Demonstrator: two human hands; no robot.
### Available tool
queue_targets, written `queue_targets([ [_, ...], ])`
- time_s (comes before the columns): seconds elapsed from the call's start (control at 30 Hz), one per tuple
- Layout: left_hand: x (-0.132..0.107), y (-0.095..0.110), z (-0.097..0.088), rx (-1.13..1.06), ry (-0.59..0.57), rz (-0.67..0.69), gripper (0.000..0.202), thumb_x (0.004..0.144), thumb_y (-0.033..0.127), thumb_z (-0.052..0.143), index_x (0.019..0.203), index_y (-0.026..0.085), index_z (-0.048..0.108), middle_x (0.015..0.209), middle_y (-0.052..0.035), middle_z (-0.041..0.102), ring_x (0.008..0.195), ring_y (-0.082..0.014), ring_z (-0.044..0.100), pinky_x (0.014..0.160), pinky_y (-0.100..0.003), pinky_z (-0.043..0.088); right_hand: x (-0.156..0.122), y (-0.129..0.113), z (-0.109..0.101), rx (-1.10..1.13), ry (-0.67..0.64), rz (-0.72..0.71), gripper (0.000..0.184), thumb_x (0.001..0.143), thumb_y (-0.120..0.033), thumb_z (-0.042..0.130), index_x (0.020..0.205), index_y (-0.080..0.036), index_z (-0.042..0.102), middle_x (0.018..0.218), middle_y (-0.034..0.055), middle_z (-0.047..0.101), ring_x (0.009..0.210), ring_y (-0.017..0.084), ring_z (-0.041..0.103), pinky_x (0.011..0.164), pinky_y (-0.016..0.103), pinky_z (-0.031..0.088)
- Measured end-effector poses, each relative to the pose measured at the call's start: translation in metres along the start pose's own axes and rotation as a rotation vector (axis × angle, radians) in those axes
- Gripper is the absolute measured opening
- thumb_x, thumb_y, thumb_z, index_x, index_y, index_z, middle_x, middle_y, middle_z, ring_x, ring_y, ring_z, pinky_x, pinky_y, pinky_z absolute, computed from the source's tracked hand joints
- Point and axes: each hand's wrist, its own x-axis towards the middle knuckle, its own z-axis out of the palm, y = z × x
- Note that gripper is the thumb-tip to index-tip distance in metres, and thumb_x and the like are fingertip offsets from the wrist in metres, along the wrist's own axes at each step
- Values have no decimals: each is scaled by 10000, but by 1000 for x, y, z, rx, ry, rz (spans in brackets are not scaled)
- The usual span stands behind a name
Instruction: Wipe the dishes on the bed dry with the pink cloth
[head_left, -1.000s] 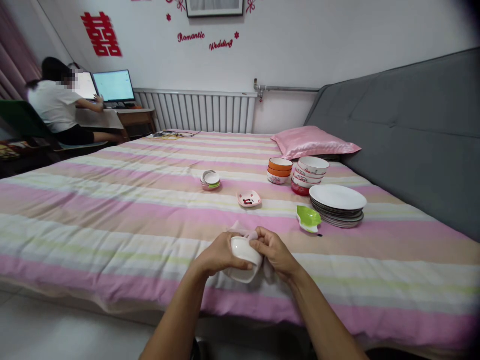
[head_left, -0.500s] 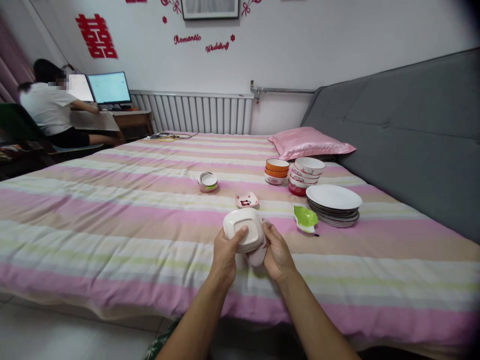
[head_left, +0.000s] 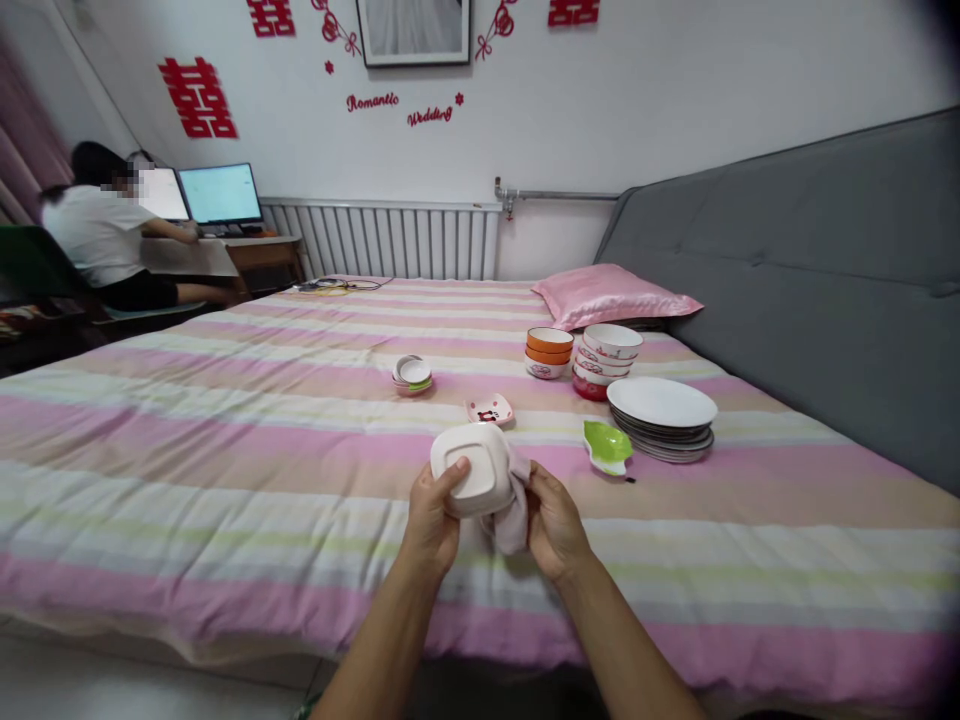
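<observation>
White rounded-square dish [head_left: 474, 470], underside showing, is held above the bed [head_left: 225, 500] near its front edge. Left hand [head_left: 433, 520] closes its fingers on it; right hand [head_left: 556, 525] pinches a pale pink cloth [head_left: 511, 522] at its side. Toward the edge at the headboard [head_left: 810, 270]: green leaf-shaped dish [head_left: 606, 443], plate stack [head_left: 661, 403].

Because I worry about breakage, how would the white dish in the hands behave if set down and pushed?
The white dish is probably rigid and breakable, as its smooth surface resembles ceramic. That smoothness may make it slippery. Rolling seems unlikely, given its squarish base.
</observation>
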Motion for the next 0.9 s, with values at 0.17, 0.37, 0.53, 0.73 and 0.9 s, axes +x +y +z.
queue_targets([
  [0.17, -1, 5, -3, 23, -41, 28, 468, 590, 223, 785, 1010, 88, 630, 882, -76, 695, 710, -139, 624, 640, -229, 502, -5, -3, 3, -24, -53, 11, 238, 654, -199, 674, 888, -217, 636, 752, -34, 677, 619, 110, 592, 574, 202, 479],
  [0.37, -2, 4, -4, 91, -38, 108, 455, 584, 229, 788, 988, 105, 620, 875, -61, 682, 736, -146, 618, 649, -233, 494, -8, -1, 7, -98, -136, 78, 229, 728, -321, 685, 897, -193, 599, 589, -33, 617, 457, 102, 535, 432, 200, 410],
  [0.53, -6, -9, -1, 175, 5, 195, 457, 599, 238, 788, 1005, 138, 604, 850, -23, 661, 728, -124, 596, 651, -217, 474, -7, 10, 12, -109, -68, 45, 291, 788, -485, 583, 851, -201, 584, 499, -47, 554, 381, 93, 460, 361, 190, 327],
  [0.73, -15, -18, 4, 201, -60, 167, 514, 627, 244, 773, 1091, 133, 582, 931, -60, 665, 813, -154, 600, 720, -253, 481, -4, 6, 5, -159, 6, -169, 213, 789, -385, 570, 883, -205, 634, 799, -33, 660, 719, 117, 576, 665, 219, 474],
  [0.9, -18, -14, 6, 262, -165, 95, 462, 618, 233, 778, 1031, 118, 608, 895, -65, 672, 795, -160, 601, 695, -249, 485, -5, -10, 0, -361, 14, -327, 256, 802, -415, 544, 859, -191, 656, 795, -19, 669, 736, 135, 564, 687, 235, 463],
])
